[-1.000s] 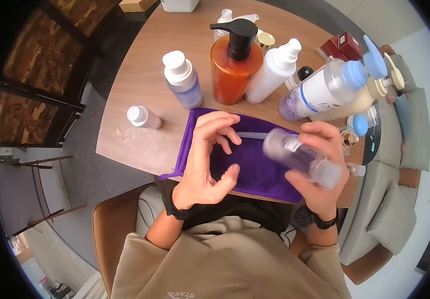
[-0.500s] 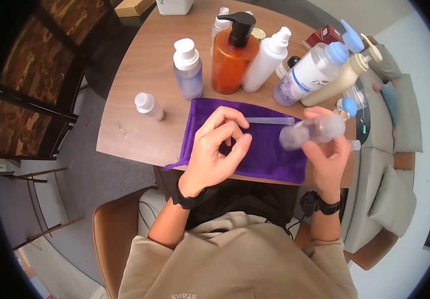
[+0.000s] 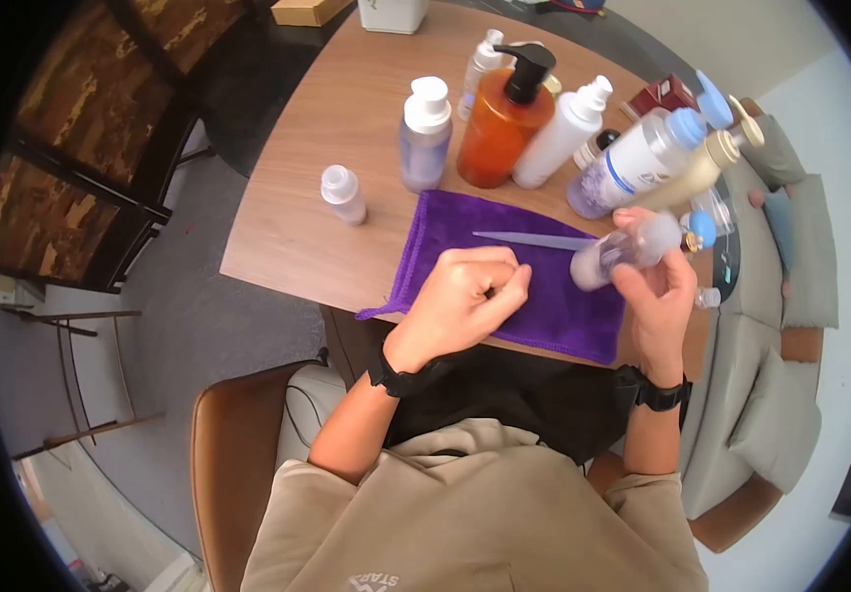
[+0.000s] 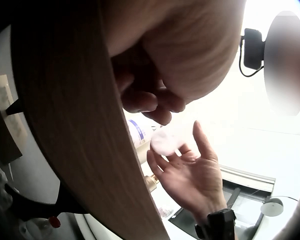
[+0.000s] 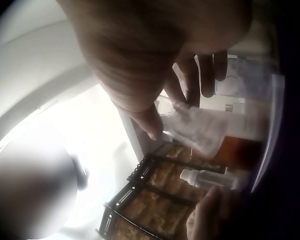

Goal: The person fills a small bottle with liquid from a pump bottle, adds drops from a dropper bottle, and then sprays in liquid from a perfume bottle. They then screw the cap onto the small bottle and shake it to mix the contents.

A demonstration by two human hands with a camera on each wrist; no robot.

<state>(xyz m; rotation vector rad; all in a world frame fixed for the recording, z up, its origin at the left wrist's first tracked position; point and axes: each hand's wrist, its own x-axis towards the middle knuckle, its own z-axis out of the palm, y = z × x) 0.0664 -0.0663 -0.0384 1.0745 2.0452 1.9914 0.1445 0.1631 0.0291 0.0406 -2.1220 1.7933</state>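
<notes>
In the head view my right hand [image 3: 660,311] grips a small clear bottle [image 3: 603,263] between thumb and fingers, tilted above the right end of a purple cloth [image 3: 554,316]. The right wrist view shows the same clear bottle [image 5: 190,127] blurred. My left hand [image 3: 470,301], its fingers curled in toward the palm, is over the cloth's left half. Nothing shows between those curled fingers in the left wrist view, though part of the palm is hidden. A translucent tapered strip [image 3: 534,240] lies on the cloth just beyond the left hand, its right end beside the bottle.
Beyond the cloth stand an orange pump bottle [image 3: 495,138], a blue-tinted bottle [image 3: 424,153], a white bottle [image 3: 559,138] and a blue-topped pump bottle [image 3: 623,173]. A small white-capped bottle [image 3: 344,194] stands left, near the edge of the wooden table [image 3: 278,232].
The left hand's spread fingers have curled in, and the hand has come away from the strip. My right hand has turned the clear bottle and moved slightly right. The head view has shifted.
</notes>
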